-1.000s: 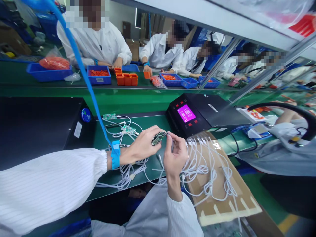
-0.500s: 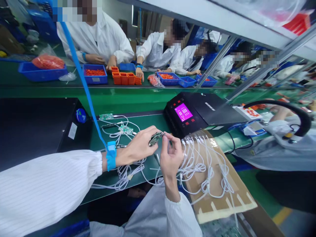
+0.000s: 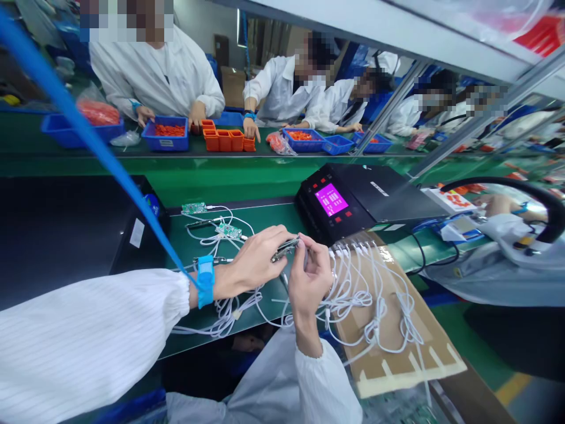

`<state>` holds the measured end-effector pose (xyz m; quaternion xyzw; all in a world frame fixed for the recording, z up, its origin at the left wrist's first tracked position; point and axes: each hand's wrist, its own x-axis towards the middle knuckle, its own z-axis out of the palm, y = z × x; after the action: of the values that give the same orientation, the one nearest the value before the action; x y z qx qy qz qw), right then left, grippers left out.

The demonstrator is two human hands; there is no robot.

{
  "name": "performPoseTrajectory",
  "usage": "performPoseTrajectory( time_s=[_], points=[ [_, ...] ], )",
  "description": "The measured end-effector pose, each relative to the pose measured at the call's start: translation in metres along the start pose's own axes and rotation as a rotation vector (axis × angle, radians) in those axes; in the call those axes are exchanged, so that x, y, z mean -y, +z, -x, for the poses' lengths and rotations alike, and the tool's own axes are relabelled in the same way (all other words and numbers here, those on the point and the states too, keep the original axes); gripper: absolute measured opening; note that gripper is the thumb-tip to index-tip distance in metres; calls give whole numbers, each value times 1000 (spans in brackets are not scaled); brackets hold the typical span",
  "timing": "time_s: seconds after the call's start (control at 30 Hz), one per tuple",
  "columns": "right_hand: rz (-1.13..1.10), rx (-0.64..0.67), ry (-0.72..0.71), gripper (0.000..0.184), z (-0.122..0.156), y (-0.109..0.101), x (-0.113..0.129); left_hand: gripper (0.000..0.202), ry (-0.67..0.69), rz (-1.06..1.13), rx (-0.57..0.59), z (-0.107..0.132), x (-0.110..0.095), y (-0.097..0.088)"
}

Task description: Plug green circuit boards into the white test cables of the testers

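My left hand, with a blue strap on its wrist, grips a small green circuit board by its left part. The board is tilted above the green work surface. At its right end, the thumb and forefinger of my right hand are pinched together on the edge. Whether a small plug is also between those fingertips is hidden. Beyond my left hand lie two more green boards joined to white cables. Loops of white cable spread beneath my left wrist.
A black device with a lit pink screen stands ahead on the right. Several white cables lie across a cardboard sheet. At left is a black box. Co-workers sit opposite behind blue bins. A blue cord runs to my left wrist.
Both hands stay together at the board, which now looks flatter and more edge-on. The view has shifted slightly, and the blue cord hangs further left. A co-worker opposite has moved a hand to a bin.
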<state>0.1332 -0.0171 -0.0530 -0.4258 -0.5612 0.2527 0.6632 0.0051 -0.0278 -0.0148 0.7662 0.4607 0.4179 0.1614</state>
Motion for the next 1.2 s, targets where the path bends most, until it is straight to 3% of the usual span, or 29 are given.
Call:
performPoseTrajectory(
  time_s=[0.13,0.33,0.43,0.6,0.77,0.87,0.97,1.03,1.1,1.2],
  points=[
    [135,80,-2,23,-24,-10,-5,23,-167,137,-27,-8,3,-2],
    [371,206,33,26,-77,-24,-25,35,-641,319,-178,-16,21,-10],
    [493,236,55,24,-101,-22,-42,32,-783,438,-215,-20,23,-15],
    [620,326,150,19,-119,-3,-59,29,-824,460,-240,-21,12,-19],
    [665,638,227,25,-112,26,-71,25,-818,453,-199,-18,12,-16],
    [717,778,221,31,-101,27,-74,24,-835,447,-156,-17,15,-16],
    [775,782,133,38,-82,4,-73,16,-837,468,-122,-17,13,-17],
    [838,784,16,28,-63,-24,-72,16,-875,469,-119,-19,8,-19],
    [873,862,-21,14,-42,-54,-71,24,-934,475,-128,-20,1,-20],
    [876,1003,-77,16,-11,-88,-71,31,-1003,504,-114,-20,-3,-18]
  ],
)
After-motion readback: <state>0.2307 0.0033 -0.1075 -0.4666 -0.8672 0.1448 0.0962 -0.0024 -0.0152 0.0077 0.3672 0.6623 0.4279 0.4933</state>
